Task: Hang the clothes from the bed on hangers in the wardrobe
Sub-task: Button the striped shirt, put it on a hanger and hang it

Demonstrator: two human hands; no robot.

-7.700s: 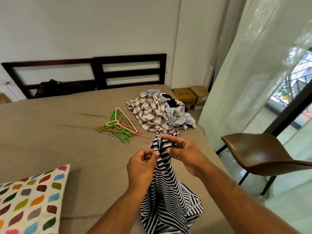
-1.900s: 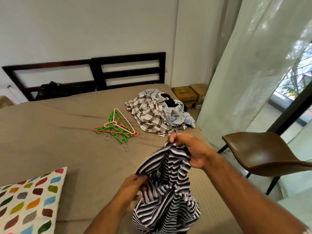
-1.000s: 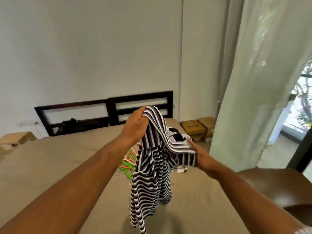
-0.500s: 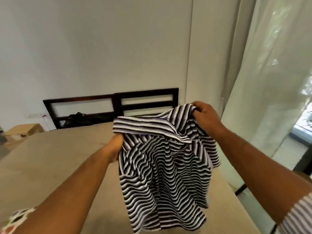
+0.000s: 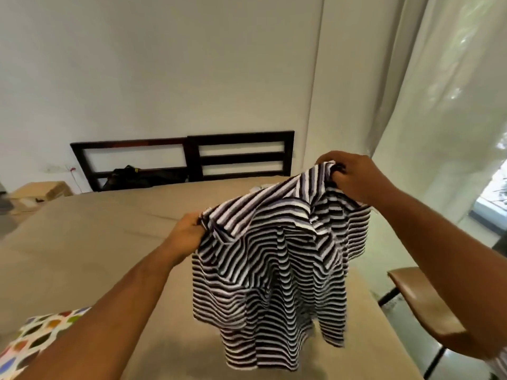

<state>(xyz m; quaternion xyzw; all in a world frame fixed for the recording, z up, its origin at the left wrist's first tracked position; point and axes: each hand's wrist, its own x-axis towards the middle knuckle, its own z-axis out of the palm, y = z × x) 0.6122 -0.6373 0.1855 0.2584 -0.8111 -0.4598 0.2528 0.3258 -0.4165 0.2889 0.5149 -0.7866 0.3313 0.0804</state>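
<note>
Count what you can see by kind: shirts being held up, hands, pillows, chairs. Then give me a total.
Shirts held up: 1, striped shirt
Hands: 2, left hand, right hand
Pillows: 1, pillow
Chairs: 1, chair
Total: 5

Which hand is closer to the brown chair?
Right. The right hand grips the striped shirt on the chair's side; the left hand grips it farther away, over the bed.
</note>
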